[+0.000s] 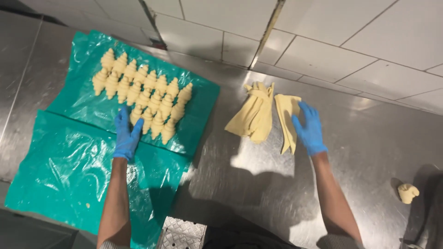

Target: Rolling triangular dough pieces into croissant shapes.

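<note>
Several raw rolled croissants (143,94) lie in rows on a green plastic sheet (69,161). My left hand (126,133), in a blue glove, rests flat on the sheet with its fingers touching the nearest croissant of the front row. On the steel counter to the right lies a pile of cut dough triangles (254,115). My right hand (308,129), also in a blue glove, has its fingers spread on a separate dough triangle (287,117) beside that pile.
The steel counter (258,184) runs under everything and meets a white tiled wall (323,41) at the back. A single small rolled dough piece (408,192) sits at the far right. A ridged metal plate (182,233) shows at the bottom edge.
</note>
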